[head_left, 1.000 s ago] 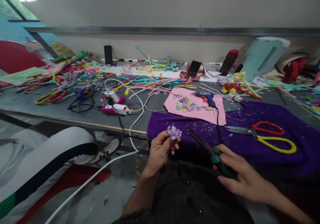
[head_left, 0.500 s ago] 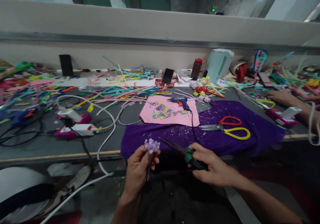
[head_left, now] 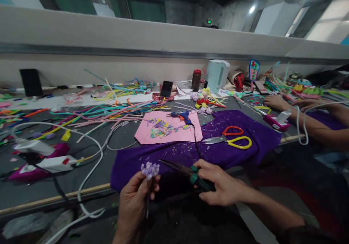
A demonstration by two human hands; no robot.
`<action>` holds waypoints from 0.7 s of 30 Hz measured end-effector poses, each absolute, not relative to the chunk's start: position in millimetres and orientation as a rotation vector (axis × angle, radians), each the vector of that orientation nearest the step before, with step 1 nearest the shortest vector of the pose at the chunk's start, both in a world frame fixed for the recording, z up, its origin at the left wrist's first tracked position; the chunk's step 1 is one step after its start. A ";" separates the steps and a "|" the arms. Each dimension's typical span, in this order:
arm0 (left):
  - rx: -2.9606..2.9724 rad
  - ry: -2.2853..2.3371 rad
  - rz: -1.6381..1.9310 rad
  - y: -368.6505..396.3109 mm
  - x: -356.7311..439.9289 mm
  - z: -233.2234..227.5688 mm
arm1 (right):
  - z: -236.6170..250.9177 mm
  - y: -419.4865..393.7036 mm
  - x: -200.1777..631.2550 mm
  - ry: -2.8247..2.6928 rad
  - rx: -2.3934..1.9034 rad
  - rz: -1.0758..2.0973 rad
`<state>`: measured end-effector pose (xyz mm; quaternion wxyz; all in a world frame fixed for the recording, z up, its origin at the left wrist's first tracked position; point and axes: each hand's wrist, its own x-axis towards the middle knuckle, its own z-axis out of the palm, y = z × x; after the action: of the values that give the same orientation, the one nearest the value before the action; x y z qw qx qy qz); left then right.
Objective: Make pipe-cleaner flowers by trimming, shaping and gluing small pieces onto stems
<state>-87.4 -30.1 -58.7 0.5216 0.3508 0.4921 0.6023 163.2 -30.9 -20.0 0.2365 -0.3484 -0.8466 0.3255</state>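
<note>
Since a moment ago both hands sit further left in view, and a co-worker's arms (head_left: pixel 313 116) now show at the far right. Left hand (head_left: pixel 133 204) pinches the stem of a small lilac flower (head_left: pixel 149 170), which stands just above the fingertips. Right hand (head_left: pixel 220 186) is closed around the green handles of dark pliers (head_left: pixel 185 171) (tips pointing left toward the flower, not touching it), over the near edge of the purple cloth (head_left: pixel 259 135). Red-and-yellow scissors (head_left: pixel 231 140) lie further back.

Purple cloth (head_left: pixel 245 135) fuzzy, matt; pink sheet (head_left: pixel 169 136) smooth paper-like; pliers (head_left: pixel 188 172) dark metal, glossy green plastic grips.
</note>
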 end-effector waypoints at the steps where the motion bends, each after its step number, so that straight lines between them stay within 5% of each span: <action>1: 0.842 1.177 1.439 -29.9 -87.3 -59.6 | -19.6 -31.3 163.0 -2.328 -0.962 0.879; 21: 0.758 1.225 1.454 -23.2 -87.9 -54.0 | -26.3 -33.2 164.0 -2.387 -0.960 0.636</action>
<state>-87.9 -23.2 -54.0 0.5206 0.3163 0.5110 0.6065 164.0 -33.2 -26.3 0.2429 -0.3514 -0.8737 0.2329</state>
